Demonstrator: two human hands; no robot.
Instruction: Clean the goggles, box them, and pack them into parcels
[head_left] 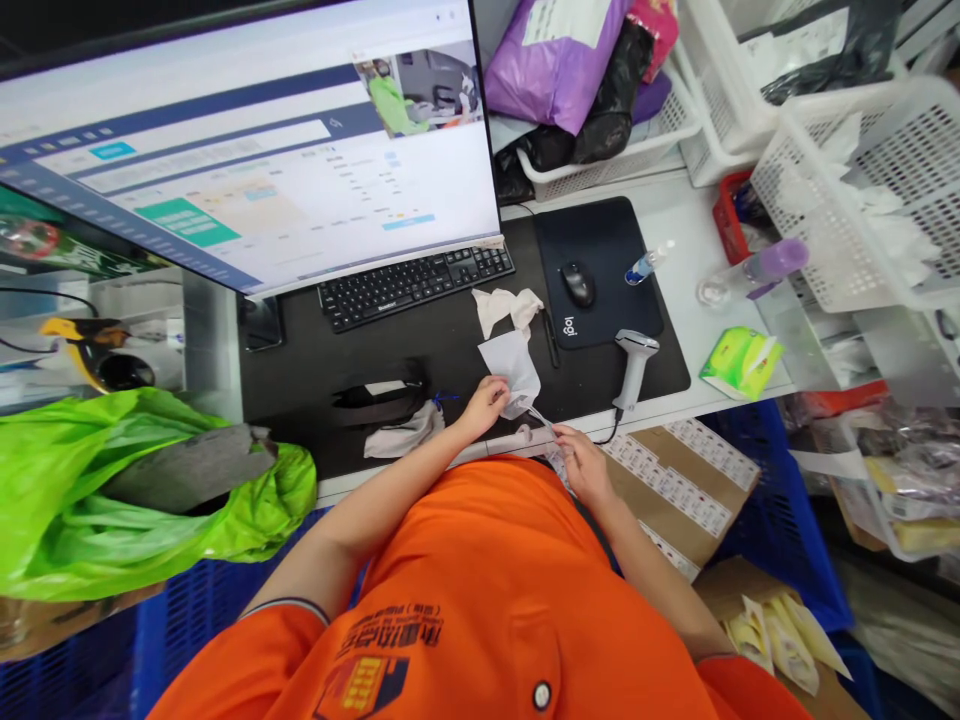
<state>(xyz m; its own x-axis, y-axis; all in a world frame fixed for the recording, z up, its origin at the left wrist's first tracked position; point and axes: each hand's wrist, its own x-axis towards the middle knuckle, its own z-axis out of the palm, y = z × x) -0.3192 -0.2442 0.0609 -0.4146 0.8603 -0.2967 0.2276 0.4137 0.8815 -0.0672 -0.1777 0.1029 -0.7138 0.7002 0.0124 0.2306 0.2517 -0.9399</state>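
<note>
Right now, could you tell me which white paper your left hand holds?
The flat paper at the desk edge, in the left hand; the crumpled paper by the keyboard lies untouched.

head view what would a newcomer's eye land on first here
The big lit monitor fills the upper left, and a bright green plastic bag bulges at the left edge. In the middle, over the black desk mat, the left hand grips a white slip while the right hand meets its lower tip, above the orange shirt.
</note>
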